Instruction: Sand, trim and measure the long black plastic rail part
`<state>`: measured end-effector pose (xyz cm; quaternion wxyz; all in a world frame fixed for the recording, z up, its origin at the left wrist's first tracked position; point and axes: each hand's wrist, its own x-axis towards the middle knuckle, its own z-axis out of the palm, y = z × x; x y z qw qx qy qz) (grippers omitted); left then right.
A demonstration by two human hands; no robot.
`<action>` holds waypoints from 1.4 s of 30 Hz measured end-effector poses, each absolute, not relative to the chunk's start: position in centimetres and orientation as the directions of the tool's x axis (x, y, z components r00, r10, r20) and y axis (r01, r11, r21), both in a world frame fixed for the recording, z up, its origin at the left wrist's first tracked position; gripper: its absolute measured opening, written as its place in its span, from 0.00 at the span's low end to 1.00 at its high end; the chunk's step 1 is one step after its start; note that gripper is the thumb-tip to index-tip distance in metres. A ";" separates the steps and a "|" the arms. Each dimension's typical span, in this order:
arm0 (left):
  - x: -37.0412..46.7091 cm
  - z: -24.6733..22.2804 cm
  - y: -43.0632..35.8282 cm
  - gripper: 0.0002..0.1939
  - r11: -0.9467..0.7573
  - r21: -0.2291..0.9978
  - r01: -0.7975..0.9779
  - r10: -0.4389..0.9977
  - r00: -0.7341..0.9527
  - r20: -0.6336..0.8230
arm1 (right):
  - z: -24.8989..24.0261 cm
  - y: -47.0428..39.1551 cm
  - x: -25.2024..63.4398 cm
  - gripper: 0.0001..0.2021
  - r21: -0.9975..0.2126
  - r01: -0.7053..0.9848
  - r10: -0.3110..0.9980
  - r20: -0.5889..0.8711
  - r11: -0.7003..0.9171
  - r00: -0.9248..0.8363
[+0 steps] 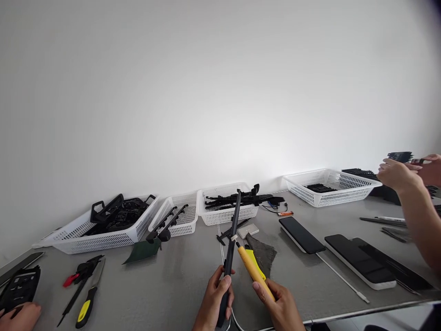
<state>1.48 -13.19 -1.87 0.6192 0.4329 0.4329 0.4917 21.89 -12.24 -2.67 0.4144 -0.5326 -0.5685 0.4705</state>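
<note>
My left hand [216, 299] is wrapped round a long, narrow black plastic part [232, 248], which points up and away from me. In my right hand [280, 305] is a tool with a yellow handle [254, 270], tilted toward the part. Its tip meets or nearly meets the part's right edge; the exact shape of the tip is too small to make out. Just behind the tool lie a dark grey cloth [264, 255], a yellow object [255, 262] and a small pale block [248, 230].
White baskets of black parts, such as the left basket [134, 236], line the wall. A yellow-and-black-handled knife [90, 299] lies at left, phones [301, 234] at right. A co-worker's hand [22, 317] is at far left; another person's hands [401, 174] hold a part at right.
</note>
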 end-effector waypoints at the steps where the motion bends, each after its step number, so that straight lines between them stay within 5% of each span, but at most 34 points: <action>1: 1.5 -2.1 -13.1 0.35 0.142 0.962 -0.233 0.983 0.146 -0.110 | -2.7 -12.1 21.9 0.38 -0.978 0.211 0.996 -0.017 0.000 -0.082; 15: 0.9 -4.2 -11.9 0.34 0.112 0.966 -0.232 0.981 0.181 -0.070 | -1.4 -8.9 22.1 0.34 -0.975 0.180 0.990 0.138 0.131 0.028; 42: 0.1 -4.5 -11.8 0.40 0.144 0.968 -0.208 0.957 0.277 -0.083 | 2.5 -4.5 22.6 0.36 -0.960 0.227 0.956 0.213 0.166 0.201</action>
